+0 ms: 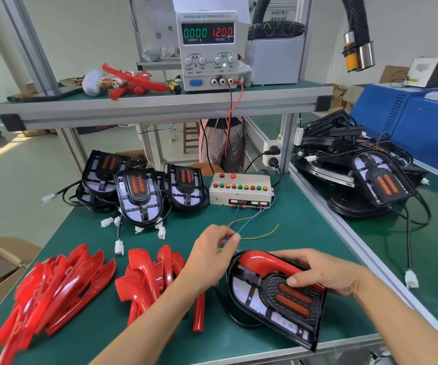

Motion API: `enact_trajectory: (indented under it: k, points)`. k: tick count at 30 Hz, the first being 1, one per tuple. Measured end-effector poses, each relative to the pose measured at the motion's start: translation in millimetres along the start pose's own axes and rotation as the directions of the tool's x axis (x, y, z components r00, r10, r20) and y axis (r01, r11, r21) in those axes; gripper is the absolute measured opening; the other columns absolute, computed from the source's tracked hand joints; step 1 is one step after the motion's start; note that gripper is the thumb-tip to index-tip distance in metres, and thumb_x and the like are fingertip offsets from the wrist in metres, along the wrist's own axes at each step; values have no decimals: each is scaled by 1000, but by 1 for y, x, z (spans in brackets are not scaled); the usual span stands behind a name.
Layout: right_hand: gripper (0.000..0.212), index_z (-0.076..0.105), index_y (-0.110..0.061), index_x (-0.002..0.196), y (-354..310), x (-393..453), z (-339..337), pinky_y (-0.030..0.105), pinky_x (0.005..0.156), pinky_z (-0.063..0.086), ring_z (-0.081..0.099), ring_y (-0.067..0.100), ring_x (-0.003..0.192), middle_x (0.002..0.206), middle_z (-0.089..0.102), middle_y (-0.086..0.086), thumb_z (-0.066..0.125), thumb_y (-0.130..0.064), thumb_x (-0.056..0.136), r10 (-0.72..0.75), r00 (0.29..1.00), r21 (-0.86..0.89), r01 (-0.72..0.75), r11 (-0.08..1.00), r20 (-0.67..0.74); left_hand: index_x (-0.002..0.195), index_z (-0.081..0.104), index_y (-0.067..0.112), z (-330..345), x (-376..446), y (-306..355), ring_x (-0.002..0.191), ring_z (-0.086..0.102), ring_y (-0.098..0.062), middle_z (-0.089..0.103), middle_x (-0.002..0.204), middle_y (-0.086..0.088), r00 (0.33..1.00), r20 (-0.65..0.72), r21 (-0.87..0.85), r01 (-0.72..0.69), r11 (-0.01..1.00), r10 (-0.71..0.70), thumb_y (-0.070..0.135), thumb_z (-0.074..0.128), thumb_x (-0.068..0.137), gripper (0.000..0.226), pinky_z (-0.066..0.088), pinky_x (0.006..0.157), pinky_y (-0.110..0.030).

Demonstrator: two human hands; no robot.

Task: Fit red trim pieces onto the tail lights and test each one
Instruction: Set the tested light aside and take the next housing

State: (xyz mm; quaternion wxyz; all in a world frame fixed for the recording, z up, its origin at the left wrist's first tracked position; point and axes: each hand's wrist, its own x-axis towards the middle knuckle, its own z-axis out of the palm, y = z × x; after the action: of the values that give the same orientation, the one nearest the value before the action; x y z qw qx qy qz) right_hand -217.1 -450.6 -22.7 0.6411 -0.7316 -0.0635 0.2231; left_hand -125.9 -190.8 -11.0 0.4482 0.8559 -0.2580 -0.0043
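Head cam, wide-angle, looks fwd and down, close over bench (144,233).

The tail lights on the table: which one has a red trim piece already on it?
The tail light under the right hand; red trim covers its upper edge.

Left hand (212,248) fingertips blurred over the thin wires (254,227), can't tell if it's a grip or just touch. Right hand (328,275) covers the far edge of the tail light (276,299), so the red trim (260,262) seat there is hidden. Trim pile (49,291) at left is motion-blurred, cut by the bottom edge. Supply (207,48) knob labels too small to read. Person behind the counter (291,227): legs only.
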Motion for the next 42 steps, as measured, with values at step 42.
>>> enact_trajectory:
  k: [42]
  points:
    - [37,69,-45,127,-2,0,18,25,97,54,67,10,120,129,71,-11,70,-45,90,-194,927,-149,153,977,-322,113,71,9,25,1,4,90,66,-22,71,104,-13,838,493,-657,534,532,-232,16,55,100,22,54,82,-31]
